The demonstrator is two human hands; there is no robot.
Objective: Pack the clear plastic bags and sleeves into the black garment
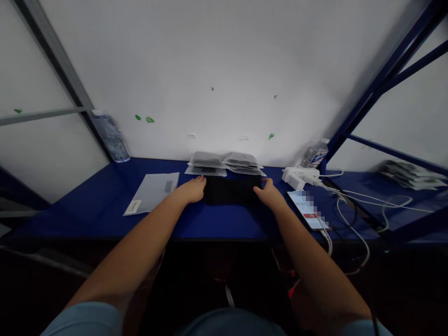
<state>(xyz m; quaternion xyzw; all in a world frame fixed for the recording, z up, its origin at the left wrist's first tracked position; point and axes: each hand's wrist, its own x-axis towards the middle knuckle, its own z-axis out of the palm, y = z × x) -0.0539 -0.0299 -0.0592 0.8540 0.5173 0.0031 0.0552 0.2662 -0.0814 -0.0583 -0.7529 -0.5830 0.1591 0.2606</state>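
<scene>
Blue shirt nearest; black cloth between left fingers, grip unclear, and right fingers pinching its end

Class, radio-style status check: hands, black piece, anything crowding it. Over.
Left hand and right hand at opposite ends of black rectangular piece. Piece on or just above blue table. Two bagged-packet stacks close behind; nothing seen on top.
</scene>
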